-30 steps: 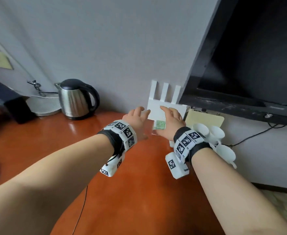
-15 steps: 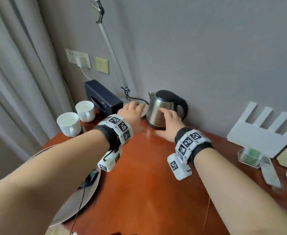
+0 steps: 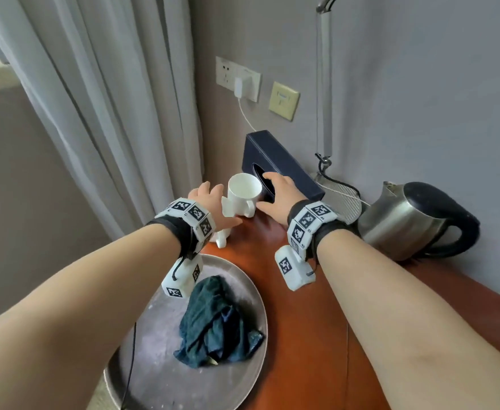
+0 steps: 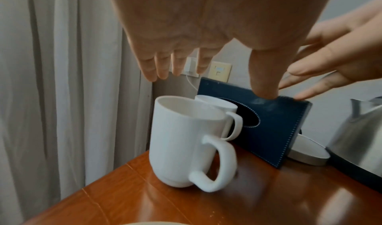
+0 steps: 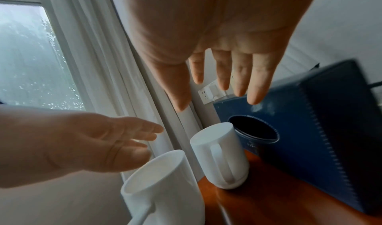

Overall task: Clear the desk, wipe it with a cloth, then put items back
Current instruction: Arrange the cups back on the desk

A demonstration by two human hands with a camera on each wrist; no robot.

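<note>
Two white mugs stand at the far left corner of the reddish wooden desk (image 3: pixel 305 335). My left hand (image 3: pixel 210 199) hovers with straight, spread fingers over the nearer mug (image 4: pixel 184 143), touching nothing. The right hand (image 3: pixel 272 187), also flat and empty, reaches over the farther mug (image 3: pixel 244 199) toward the dark blue tissue box (image 3: pixel 281 161). In the right wrist view its fingers (image 5: pixel 239 84) hang above that mug (image 5: pixel 219 155) and the box (image 5: pixel 310 138). A crumpled dark teal cloth (image 3: pixel 216 324) lies on a round metal tray (image 3: pixel 160 365) under my left forearm.
A steel kettle (image 3: pixel 411 220) with a black handle stands at the right by the wall. A lamp's flat base (image 3: pixel 340 199) sits behind the tissue box. Wall sockets with a charger (image 3: pixel 238 84) are above. A grey curtain (image 3: pixel 109 113) hangs left of the desk edge.
My view and both hands have swung left, from the white stand by the screen, past the kettle, to the mugs in the corner. Both hands stay empty.
</note>
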